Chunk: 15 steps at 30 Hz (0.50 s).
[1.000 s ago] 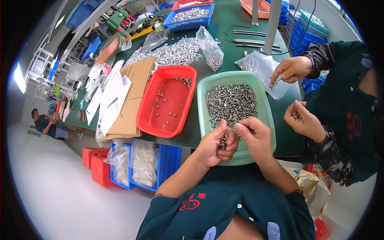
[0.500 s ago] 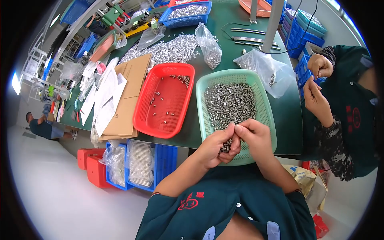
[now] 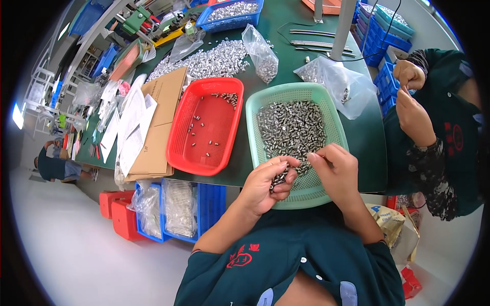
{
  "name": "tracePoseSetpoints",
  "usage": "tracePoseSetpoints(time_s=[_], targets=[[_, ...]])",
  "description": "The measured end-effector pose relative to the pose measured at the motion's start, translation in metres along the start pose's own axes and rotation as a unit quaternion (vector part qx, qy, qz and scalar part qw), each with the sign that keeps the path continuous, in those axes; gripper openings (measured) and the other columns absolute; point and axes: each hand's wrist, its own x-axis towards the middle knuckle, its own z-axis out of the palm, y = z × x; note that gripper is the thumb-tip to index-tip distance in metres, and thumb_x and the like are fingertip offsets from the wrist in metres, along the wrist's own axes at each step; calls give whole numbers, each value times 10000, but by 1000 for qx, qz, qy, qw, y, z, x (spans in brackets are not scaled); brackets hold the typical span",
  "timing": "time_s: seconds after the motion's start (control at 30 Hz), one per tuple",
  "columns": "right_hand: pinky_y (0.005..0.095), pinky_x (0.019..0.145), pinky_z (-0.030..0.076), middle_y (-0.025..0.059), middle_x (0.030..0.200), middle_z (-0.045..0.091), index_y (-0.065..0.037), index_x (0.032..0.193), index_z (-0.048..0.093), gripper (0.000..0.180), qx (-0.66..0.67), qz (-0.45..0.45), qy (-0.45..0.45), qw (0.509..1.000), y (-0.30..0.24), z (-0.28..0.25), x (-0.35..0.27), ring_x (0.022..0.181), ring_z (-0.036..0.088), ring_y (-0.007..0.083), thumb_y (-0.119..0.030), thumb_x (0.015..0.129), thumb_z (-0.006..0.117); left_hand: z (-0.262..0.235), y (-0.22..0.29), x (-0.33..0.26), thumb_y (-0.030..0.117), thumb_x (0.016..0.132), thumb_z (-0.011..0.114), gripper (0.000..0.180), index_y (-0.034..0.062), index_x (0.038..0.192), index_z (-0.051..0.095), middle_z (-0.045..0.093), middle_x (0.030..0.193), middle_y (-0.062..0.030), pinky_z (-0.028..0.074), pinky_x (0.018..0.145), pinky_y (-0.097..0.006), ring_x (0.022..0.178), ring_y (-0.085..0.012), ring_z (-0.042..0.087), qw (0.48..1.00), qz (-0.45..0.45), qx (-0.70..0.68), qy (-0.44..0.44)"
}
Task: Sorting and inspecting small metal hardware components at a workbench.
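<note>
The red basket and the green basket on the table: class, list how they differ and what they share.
The red basket holds only a few scattered small metal parts; the green basket holds a dense heap. The red basket lies untouched to the left; the left hand and right hand work over the green basket's near end. Both are shallow, perforated plastic baskets on the green table.

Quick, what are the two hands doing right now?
Left hand: closed on a bunch of small metal parts over the green basket.
Right hand: fingers pinched together; any part inside cannot be told.
</note>
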Motion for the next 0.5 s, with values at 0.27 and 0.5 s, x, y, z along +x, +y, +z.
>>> tracePoseSetpoints(time_s=[0.27, 0.5], targets=[[259, 485, 359, 41, 616, 505, -6, 729, 598, 124, 189, 65, -10, 980, -4, 11, -10, 540, 460, 118, -80, 775, 687, -5, -7, 4, 180, 933, 449, 242, 29, 1109, 516, 491, 779, -34, 246, 418, -177, 511, -60, 327, 994, 4, -88, -58], [258, 485, 363, 42, 616, 516, -16, 729, 607, 114, 189, 62, -5, 980, -5, 12, -8, 544, 472, 120, -81, 776, 687, -6, -9, 3, 192, 929, 481, 302, 28, 1183, 501, 487, 806, -30, 251, 429, -177, 544, -64, 339, 993, 15, -104, -59]])
